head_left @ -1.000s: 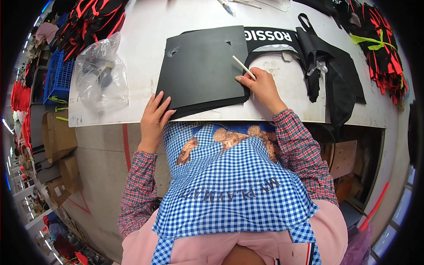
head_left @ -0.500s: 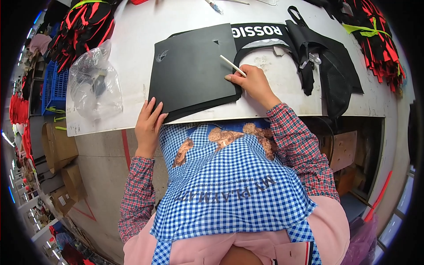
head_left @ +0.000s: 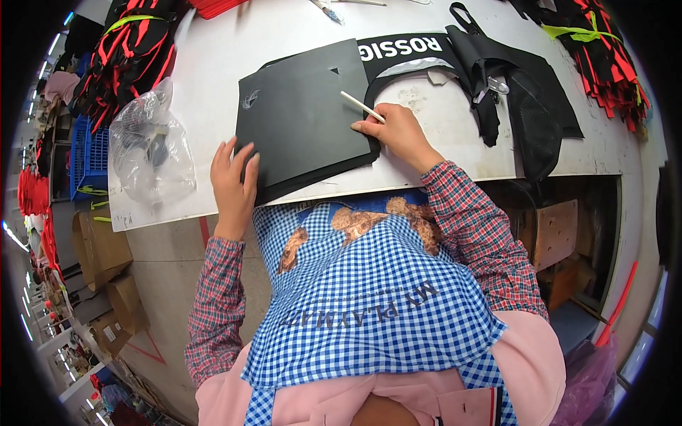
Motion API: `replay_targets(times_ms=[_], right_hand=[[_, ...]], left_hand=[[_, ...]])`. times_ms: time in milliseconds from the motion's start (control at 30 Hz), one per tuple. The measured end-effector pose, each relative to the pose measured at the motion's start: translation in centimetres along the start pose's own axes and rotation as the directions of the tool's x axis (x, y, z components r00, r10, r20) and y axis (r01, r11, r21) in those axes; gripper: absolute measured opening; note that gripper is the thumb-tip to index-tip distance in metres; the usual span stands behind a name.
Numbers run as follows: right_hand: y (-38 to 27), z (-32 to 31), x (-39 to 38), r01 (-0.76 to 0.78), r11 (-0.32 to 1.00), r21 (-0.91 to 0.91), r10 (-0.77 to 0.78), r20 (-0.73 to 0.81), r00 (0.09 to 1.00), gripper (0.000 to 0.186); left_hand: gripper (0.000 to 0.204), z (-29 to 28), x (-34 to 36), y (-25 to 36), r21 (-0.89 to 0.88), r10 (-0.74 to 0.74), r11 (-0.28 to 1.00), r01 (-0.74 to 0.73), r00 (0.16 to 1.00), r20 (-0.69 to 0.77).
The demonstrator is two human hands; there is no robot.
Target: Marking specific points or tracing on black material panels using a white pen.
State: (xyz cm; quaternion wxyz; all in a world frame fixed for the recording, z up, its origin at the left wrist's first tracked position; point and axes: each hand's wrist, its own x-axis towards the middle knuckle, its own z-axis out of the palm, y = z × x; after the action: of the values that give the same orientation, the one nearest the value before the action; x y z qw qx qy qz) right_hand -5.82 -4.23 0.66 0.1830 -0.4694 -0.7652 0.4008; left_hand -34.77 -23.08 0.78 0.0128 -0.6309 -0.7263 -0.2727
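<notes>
In the head view, looking down, my right hand (head_left: 398, 135) is closed around a thin white stick (head_left: 361, 106), pinched near its lower end between my thumb and fingers, a bit like a pencil. The long end of the stick leans up and to the left, over a flat black board (head_left: 305, 113); I can't tell if its tip touches the board. My left hand (head_left: 234, 181) grips nothing. Its fingers are spread, and their tips are at the left side of the board; I can't tell if they press on it. The board is right in front of me on the white table (head_left: 419, 160), and some black cloth (head_left: 320, 179) peeks out under its near edge. To do this well, I think I should press the board flat with my left hand, so it and the cloth don't slip apart. I should hold the stick softly but surely, and move it slowly, so it doesn't slide off the side. A black band (head_left: 376, 65) with white letters lies just right of the board, next to a black bag (head_left: 540, 106). A crinkly clear bag (head_left: 153, 156) sits to the left, apart from my left hand.
</notes>
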Motion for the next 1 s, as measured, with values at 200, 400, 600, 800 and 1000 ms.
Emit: replay_targets(times_ms=[200, 400, 600, 800, 1000], right_hand=[[-0.4, -0.1, 0.0, -0.01, 1.0, -0.012, 0.01, 0.03, 1.0, 0.04], [-0.2, -0.1, 0.0, -0.028, 0.999, -0.019, 0.028, 0.027, 0.999, 0.041], [0.1, -1.3, 1.5, 0.002, 0.988, 0.157, 0.045, -0.299, 0.953, 0.06], [-0.4, 0.3, 6.8, 0.055, 0.893, 0.446, 0.024, -0.17, 0.985, 0.044], [-3.4, 1.3, 9.1, 0.113, 0.965, 0.238, -0.053, -0.244, 0.968, 0.035]], left_hand=[[0.041, 4.3, 4.4, 0.5, 0.001, -0.015, 1.0, 0.015, 0.999, -0.034], [0.051, 5.2, 4.5, 1.9, 0.264, -0.074, 0.964, 0.036, 0.988, 0.137], [0.052, 5.2, 4.4, 2.1, 0.263, -0.071, 0.964, 0.036, 0.99, 0.125], [0.052, 4.9, 4.3, 2.3, 0.255, -0.07, 0.966, 0.039, 0.991, 0.113], [0.051, 5.0, 4.2, 2.6, 0.228, -0.07, 0.973, 0.047, 0.993, 0.094]])
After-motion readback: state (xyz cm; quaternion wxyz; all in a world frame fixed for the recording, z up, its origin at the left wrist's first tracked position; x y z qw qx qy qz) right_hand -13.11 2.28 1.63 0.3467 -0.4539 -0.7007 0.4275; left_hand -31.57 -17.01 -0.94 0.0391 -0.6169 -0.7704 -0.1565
